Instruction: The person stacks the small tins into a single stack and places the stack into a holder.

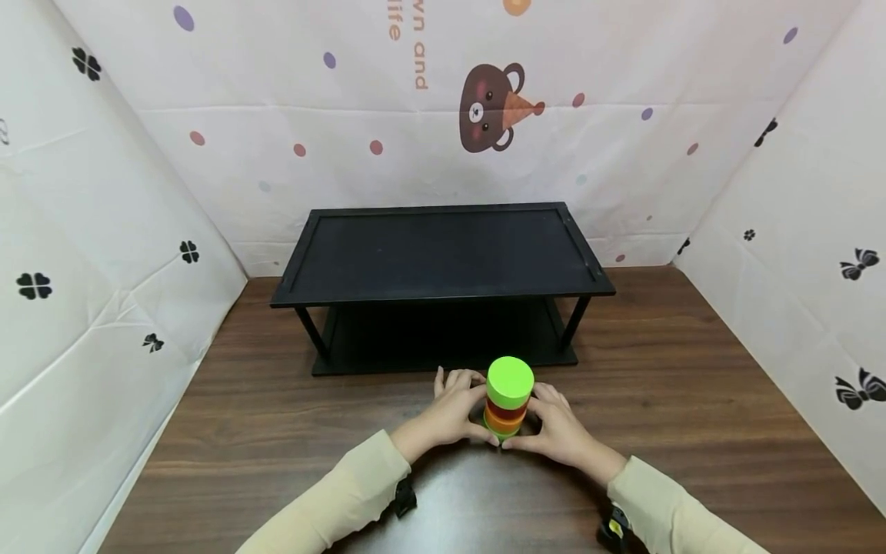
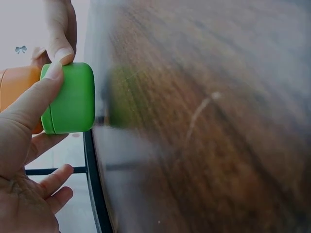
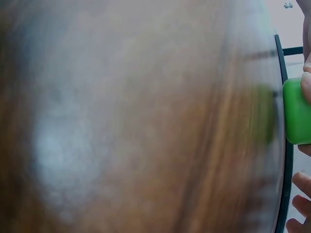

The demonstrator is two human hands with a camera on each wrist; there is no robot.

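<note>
In the head view a short upright stack of round coloured pieces (image 1: 509, 388) stands between both hands. Bright green tops it, with red, orange and a green base below. My left hand (image 1: 451, 412) grips its lower left side between thumb and fingers. From the other side my right hand (image 1: 559, 432) holds it, with both thumbs low at the front. The left wrist view shows both thumbs pressing on the green bottom piece (image 2: 75, 99), close over the tabletop, with an orange piece (image 2: 19, 87) adjoining it. Part of the green bottom piece (image 3: 294, 116) shows in the right wrist view.
Behind the hands stands a black two-level rack (image 1: 443, 254), its lower shelf (image 1: 443, 335) near the stack. The brown wood-grain table (image 1: 277, 462) extends to both sides. Patterned white sheets (image 1: 277, 69) enclose the back and sides.
</note>
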